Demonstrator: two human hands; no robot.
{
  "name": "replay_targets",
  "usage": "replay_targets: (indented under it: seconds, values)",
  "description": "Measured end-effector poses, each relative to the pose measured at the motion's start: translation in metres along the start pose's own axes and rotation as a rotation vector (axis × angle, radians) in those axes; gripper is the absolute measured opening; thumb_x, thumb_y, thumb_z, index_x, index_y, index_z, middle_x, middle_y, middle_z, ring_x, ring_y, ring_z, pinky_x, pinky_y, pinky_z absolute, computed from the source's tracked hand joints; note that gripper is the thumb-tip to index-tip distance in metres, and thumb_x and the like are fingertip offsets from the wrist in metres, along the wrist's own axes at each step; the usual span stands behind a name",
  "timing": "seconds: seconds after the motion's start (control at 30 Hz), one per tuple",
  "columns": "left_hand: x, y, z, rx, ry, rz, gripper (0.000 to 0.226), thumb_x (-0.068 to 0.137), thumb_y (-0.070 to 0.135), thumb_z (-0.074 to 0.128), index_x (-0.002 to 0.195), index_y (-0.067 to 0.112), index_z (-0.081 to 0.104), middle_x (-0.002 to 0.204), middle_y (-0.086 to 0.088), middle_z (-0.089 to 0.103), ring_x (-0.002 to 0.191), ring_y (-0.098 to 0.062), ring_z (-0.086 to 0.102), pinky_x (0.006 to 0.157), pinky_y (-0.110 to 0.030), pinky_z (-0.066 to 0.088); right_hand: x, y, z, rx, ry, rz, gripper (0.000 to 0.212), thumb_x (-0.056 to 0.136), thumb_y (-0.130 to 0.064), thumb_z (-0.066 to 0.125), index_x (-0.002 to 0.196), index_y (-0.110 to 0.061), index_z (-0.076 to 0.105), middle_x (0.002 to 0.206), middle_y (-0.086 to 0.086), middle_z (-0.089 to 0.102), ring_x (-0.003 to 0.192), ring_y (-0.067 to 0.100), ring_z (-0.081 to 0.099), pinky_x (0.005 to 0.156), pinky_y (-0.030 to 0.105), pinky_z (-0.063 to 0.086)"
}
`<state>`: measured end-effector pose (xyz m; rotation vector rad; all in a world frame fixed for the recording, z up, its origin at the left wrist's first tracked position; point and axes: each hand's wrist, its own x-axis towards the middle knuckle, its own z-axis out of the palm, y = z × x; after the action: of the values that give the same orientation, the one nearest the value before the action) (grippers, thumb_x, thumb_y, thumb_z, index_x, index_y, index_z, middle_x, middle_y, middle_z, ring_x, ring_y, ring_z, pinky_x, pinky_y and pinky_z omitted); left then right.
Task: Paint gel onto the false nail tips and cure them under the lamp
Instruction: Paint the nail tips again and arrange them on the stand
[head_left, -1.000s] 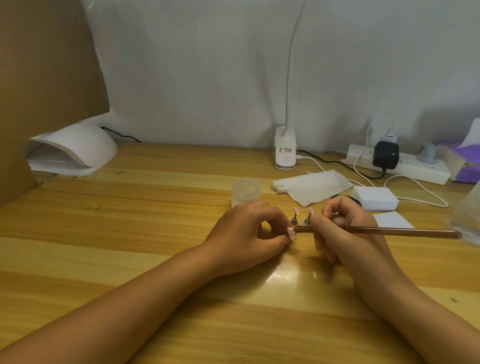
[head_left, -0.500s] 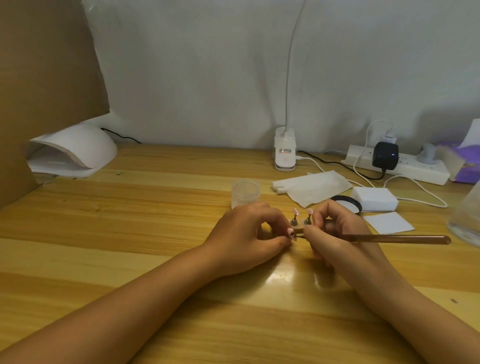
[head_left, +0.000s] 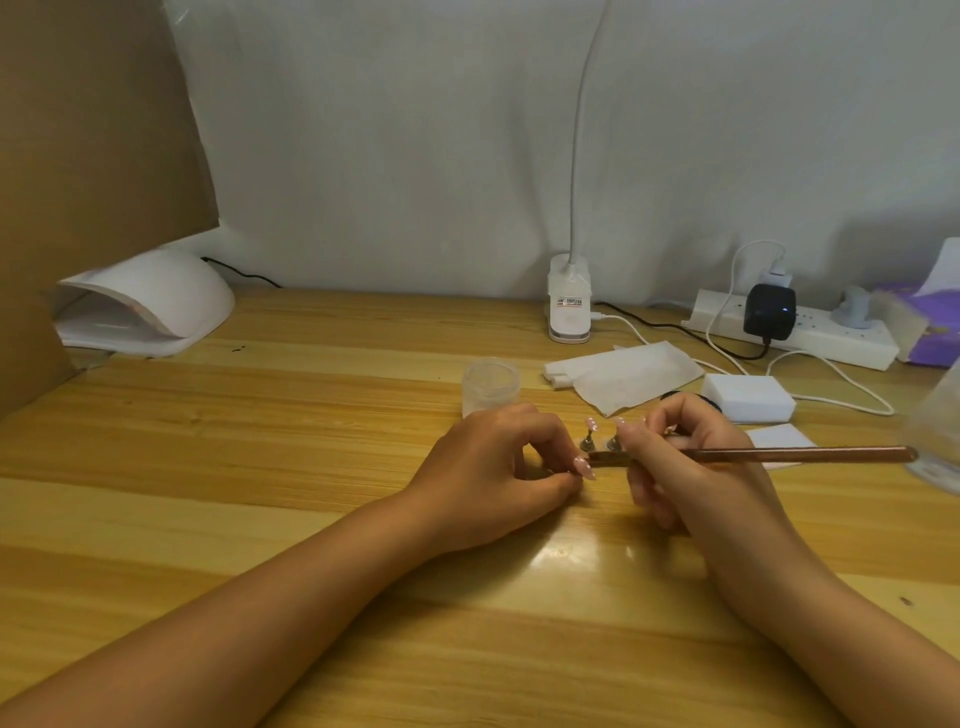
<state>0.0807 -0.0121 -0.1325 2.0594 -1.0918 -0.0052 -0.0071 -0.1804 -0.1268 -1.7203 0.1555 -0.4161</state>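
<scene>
Where lamp (head_left: 145, 306) sits, wooden table (head_left: 260, 519) meets grey wall (head_left: 415, 156).

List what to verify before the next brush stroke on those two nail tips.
1. Brush in grip: ok, the right hand holds the brush.
2. Nail tips upright on their stands: ok, both.
3. Left hand steadying the stands: cannot tell, its fingertips meet beside them and the grip is hidden.
4. Brush loaded: cannot tell, its tip is too small to read.
5. Curing lamp at hand: ok, far left on the table.
</scene>
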Motion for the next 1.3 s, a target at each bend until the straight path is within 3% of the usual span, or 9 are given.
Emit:
replay_targets:
  seconds: [0.1, 0.17, 0.43, 0.77, 1.03, 1.2, 1.3]
  values:
    - [-0.0004, 0.0004, -0.0002, 0.007, 0.005, 0.003, 0.008, 0.082, 0.024, 0.077, 0.085, 0.030, 0.072, 0.088, 0.011, 0.066, 0.065, 0.006, 0.051, 0.058, -0.014, 0.034, -0.0015, -0.0045, 0.0004, 0.027, -0.015, -0.013, 0.030, 0.083, -0.041, 0.064, 0.088, -0.012, 0.059, 0.059, 0.006, 0.066, 0.044, 0.012, 0.047, 0.041, 0.021, 0.037]
    - [-0.0006, 0.0004, 0.0001, 0.016, 0.014, 0.005, 0.011, 0.082, 0.024, 0.077, 0.083, 0.032, 0.071, 0.087, 0.011, 0.065, 0.064, 0.005, 0.052, 0.058, -0.012, 0.033, -0.0023, -0.0069, 0.0012, 0.048, -0.041, -0.021, 0.035, 0.079, -0.043, 0.066, 0.090, -0.010, 0.061, 0.065, 0.009, 0.070, 0.045, 0.012, 0.048, 0.042, 0.020, 0.040]
    - [-0.0002, 0.0001, 0.0007, 0.030, 0.011, -0.012, 0.012, 0.082, 0.026, 0.077, 0.084, 0.034, 0.069, 0.088, 0.012, 0.064, 0.064, 0.005, 0.051, 0.058, -0.015, 0.034, -0.0022, -0.0016, 0.0002, -0.015, -0.051, -0.033, 0.020, 0.091, -0.017, 0.062, 0.077, -0.008, 0.050, 0.056, 0.012, 0.065, 0.042, 0.011, 0.047, 0.040, 0.020, 0.037]
    - [-0.0001, 0.0002, 0.0012, 0.030, 0.005, -0.036, 0.008, 0.082, 0.027, 0.077, 0.085, 0.029, 0.070, 0.088, 0.012, 0.064, 0.065, 0.004, 0.051, 0.060, -0.018, 0.036, -0.0035, -0.0039, 0.0036, -0.124, -0.042, -0.047, 0.025, 0.090, -0.028, 0.061, 0.082, -0.006, 0.051, 0.062, 0.008, 0.069, 0.045, 0.011, 0.051, 0.044, 0.019, 0.042]
    - [-0.0001, 0.0001, 0.0004, 0.026, 0.002, -0.030, 0.012, 0.082, 0.026, 0.077, 0.084, 0.033, 0.069, 0.087, 0.012, 0.064, 0.065, 0.002, 0.052, 0.060, -0.019, 0.036, -0.0050, -0.0034, 0.0044, -0.167, -0.003, -0.063, 0.018, 0.088, -0.012, 0.062, 0.077, -0.003, 0.050, 0.052, 0.009, 0.061, 0.045, 0.008, 0.052, 0.044, 0.018, 0.038]
    - [0.0001, 0.0001, 0.0001, 0.009, 0.002, -0.017, 0.012, 0.082, 0.025, 0.077, 0.085, 0.034, 0.071, 0.088, 0.012, 0.065, 0.067, 0.003, 0.052, 0.060, -0.017, 0.036, -0.0039, -0.0024, 0.0035, -0.251, 0.054, -0.079, 0.016, 0.083, -0.007, 0.063, 0.073, -0.004, 0.051, 0.050, 0.011, 0.058, 0.043, 0.008, 0.052, 0.048, 0.027, 0.042]
    - [0.0006, 0.0002, 0.0001, 0.008, 0.003, -0.006, 0.010, 0.082, 0.023, 0.077, 0.087, 0.031, 0.073, 0.088, 0.012, 0.065, 0.068, 0.005, 0.053, 0.059, -0.014, 0.035, -0.0025, -0.0009, 0.0030, -0.258, 0.097, -0.080, 0.016, 0.082, -0.007, 0.063, 0.071, -0.005, 0.051, 0.048, 0.010, 0.056, 0.041, 0.007, 0.051, 0.047, 0.025, 0.044]
